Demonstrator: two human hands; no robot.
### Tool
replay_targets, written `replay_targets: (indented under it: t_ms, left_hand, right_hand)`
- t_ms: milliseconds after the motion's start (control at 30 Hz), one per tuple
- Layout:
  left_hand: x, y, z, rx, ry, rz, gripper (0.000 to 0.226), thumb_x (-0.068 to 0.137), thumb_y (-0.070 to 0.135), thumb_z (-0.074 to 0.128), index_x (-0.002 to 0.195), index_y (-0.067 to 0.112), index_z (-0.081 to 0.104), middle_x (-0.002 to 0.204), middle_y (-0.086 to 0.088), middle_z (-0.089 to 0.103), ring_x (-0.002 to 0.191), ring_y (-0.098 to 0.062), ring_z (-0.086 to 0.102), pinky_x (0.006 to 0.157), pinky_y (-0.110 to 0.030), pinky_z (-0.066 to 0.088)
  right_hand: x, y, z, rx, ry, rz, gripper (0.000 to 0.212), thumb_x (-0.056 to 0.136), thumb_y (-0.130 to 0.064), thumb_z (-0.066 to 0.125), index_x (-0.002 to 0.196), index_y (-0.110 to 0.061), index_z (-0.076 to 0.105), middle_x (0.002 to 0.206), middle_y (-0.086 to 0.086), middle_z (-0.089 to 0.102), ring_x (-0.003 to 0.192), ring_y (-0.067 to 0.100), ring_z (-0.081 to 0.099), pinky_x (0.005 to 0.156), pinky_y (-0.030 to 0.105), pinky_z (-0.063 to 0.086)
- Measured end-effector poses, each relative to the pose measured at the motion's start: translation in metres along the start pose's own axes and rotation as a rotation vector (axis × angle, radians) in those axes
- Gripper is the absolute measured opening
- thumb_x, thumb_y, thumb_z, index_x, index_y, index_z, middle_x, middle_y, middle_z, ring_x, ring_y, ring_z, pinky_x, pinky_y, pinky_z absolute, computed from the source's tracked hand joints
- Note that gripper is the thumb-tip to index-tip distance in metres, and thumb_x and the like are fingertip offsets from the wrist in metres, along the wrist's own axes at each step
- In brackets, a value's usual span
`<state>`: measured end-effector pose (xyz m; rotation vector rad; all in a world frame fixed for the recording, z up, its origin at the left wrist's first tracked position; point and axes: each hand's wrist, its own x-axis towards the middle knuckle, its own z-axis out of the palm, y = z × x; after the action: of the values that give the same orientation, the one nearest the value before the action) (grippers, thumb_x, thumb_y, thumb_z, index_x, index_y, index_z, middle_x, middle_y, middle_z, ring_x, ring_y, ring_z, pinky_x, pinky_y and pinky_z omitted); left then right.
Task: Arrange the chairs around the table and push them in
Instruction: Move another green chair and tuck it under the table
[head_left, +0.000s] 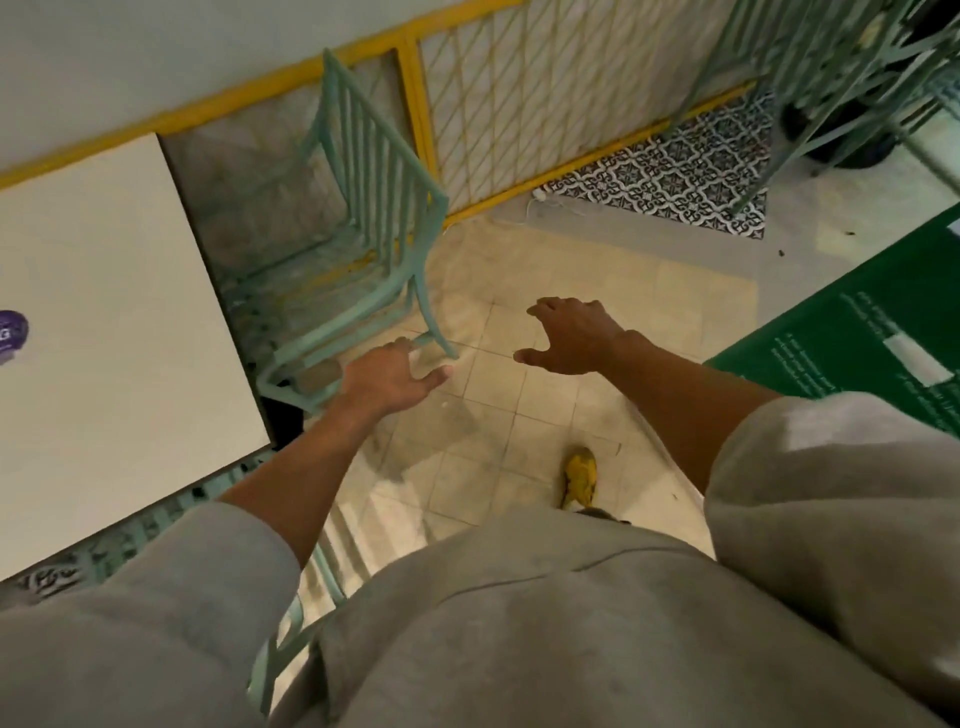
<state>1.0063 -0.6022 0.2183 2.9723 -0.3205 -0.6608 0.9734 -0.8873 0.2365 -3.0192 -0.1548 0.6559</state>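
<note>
The pale-green slatted metal chair (363, 228) stands beside the white rectangular table (104, 322), its seat partly hidden under the tabletop edge. The left hand (387, 376) and right hand (571, 338) are spread with fingers apart, holding nothing. A second chair's frame (291, 639) is largely obscured by the grey sleeve (156, 613).

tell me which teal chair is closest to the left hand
The chair at the table's far side, slatted back upright; the left hand hovers by its leg. Another chair sits lower, near the body.
</note>
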Motion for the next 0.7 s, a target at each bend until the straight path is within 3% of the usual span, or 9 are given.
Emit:
replay_targets:
  t_ms: [133, 333, 500, 700]
  left_hand:
    - [0.052, 0.021, -0.018, -0.044, -0.014, -0.091, 0.104, 0.082, 0.094, 0.047, 0.155, 0.019, 0.048, 0.153, -0.010, 0.058, 0.139, -0.035, 0.057, 0.110, -0.050, 0.051]
    - [0.116, 0.069, -0.051, -0.121, 0.005, -0.172, 0.103, 0.087, 0.091, 0.044, 0.159, 0.017, 0.045, 0.159, -0.009, 0.053, 0.143, -0.033, 0.053, 0.110, -0.050, 0.050]
    - [0.165, 0.104, -0.077, -0.198, 0.034, -0.286, 0.095, 0.088, 0.090, 0.045, 0.152, 0.019, 0.049, 0.147, -0.009, 0.063, 0.132, -0.034, 0.061, 0.102, -0.047, 0.054]
    - [0.221, 0.110, -0.093, -0.265, 0.062, -0.389, 0.094, 0.088, 0.090, 0.045, 0.146, 0.017, 0.052, 0.134, -0.010, 0.069, 0.120, -0.035, 0.067, 0.084, -0.042, 0.051]
  right_hand:
    - [0.060, 0.047, -0.022, -0.015, 0.000, -0.065, 0.091, 0.094, -0.077, 0.051, 0.160, -0.015, 0.040, 0.167, 0.007, 0.039, 0.148, 0.034, 0.044, 0.114, 0.055, 0.041]
    - [0.140, 0.118, -0.076, 0.003, -0.010, -0.138, 0.090, 0.095, -0.076, 0.052, 0.161, -0.016, 0.040, 0.169, 0.007, 0.036, 0.148, 0.034, 0.042, 0.115, 0.057, 0.036]
    - [0.214, 0.156, -0.125, -0.056, -0.021, -0.251, 0.088, 0.096, -0.074, 0.052, 0.161, -0.017, 0.040, 0.168, 0.005, 0.037, 0.149, 0.032, 0.042, 0.115, 0.058, 0.036]
    - [0.294, 0.150, -0.167, -0.151, 0.005, -0.413, 0.081, 0.099, -0.068, 0.054, 0.160, -0.017, 0.042, 0.165, 0.006, 0.040, 0.148, 0.033, 0.043, 0.115, 0.055, 0.038]
